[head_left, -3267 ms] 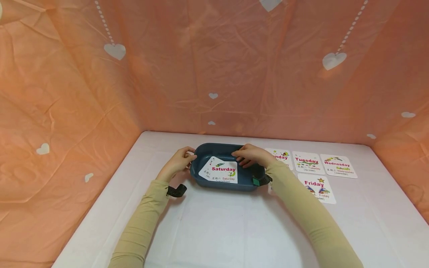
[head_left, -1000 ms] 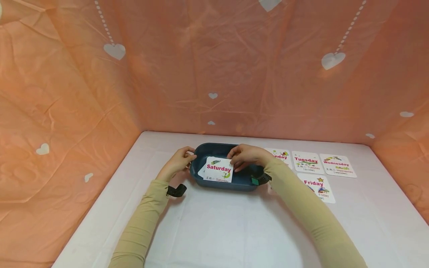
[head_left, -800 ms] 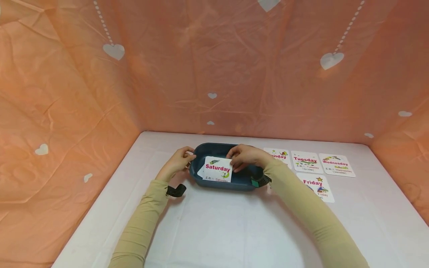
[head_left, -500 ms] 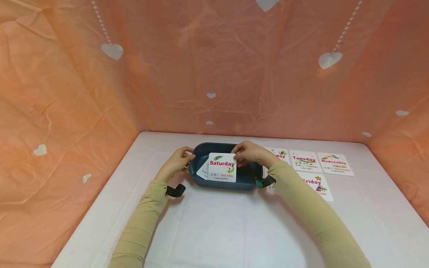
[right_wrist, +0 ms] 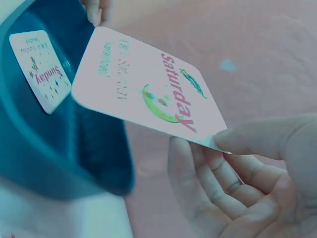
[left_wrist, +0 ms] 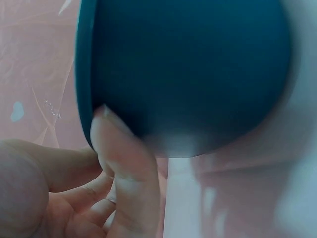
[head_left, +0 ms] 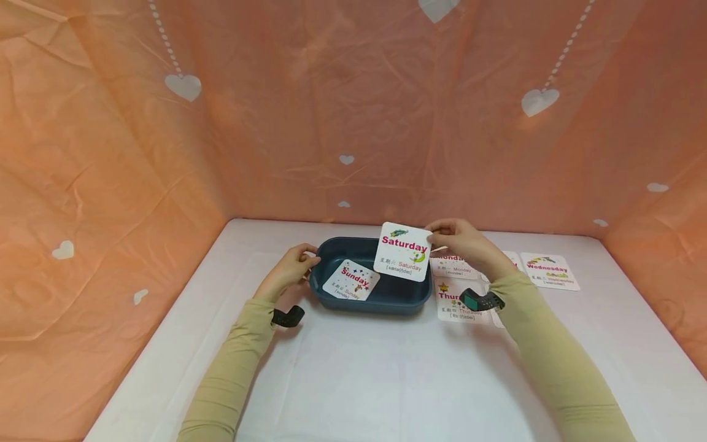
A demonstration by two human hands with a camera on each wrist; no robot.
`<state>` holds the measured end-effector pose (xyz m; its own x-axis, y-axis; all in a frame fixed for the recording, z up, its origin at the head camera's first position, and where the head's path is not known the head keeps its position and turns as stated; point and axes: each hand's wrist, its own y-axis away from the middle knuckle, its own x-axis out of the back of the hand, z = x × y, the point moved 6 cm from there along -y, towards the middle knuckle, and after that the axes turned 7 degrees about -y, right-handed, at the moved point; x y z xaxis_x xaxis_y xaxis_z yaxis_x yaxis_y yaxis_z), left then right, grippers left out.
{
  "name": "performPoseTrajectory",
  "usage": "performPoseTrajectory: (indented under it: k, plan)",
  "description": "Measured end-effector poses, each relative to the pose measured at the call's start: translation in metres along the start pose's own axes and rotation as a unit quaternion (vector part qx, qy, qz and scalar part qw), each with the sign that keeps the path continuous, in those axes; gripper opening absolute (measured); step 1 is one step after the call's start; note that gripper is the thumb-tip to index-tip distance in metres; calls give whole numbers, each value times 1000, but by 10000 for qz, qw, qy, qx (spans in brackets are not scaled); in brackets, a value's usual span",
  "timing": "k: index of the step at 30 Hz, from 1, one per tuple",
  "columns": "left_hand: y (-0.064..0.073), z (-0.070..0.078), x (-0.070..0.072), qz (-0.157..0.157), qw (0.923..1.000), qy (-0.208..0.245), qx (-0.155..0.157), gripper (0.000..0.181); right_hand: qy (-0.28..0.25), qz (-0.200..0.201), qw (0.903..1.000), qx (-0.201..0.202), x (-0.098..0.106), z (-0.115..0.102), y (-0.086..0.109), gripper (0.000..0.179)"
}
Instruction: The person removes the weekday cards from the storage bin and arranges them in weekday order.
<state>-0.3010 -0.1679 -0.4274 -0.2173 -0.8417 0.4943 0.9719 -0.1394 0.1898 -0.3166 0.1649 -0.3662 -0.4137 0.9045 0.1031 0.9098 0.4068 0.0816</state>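
Observation:
My right hand (head_left: 466,242) pinches the Saturday card (head_left: 403,253) by its right edge, thumb on its printed face in the right wrist view. The card is raised, tilted, and overlaps the right part of the dark blue tray (head_left: 370,307). Inside that tray, toward its left end, lies the Sunday card (head_left: 352,281), turned at a slant. At the tray's left end my left hand (head_left: 289,265) grips the rim; in the left wrist view thumb and finger lie on either side of the tray wall (left_wrist: 193,74).
Right of the tray, day cards lie in two rows on the white tabletop (head_left: 353,374): Monday (head_left: 455,268), Wednesday (head_left: 549,270) and Thursday (head_left: 450,299) show, others are mostly behind my right hand and wrist. Orange cloth (head_left: 276,123) with hearts hangs behind and at both sides.
The right hand has lifted the Saturday card up from the tray and carried it rightward, uncovering the Sunday card. The left hand has kept its hold on the rim.

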Motion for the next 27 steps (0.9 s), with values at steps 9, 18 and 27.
performPoseTrajectory:
  k: [9,18,27]
  plan:
    - [-1,4,3,58,9999,-52,-82,30,176,774,9968,-80,54,2,44,43]
    - [0,4,6,74,9999,-127,41,32,415,1280,9909,-68,110,18,95,47]
    - [-1,1,5,60,9998,-177,4,32,261,1179,9927,75,157,42,136,20]
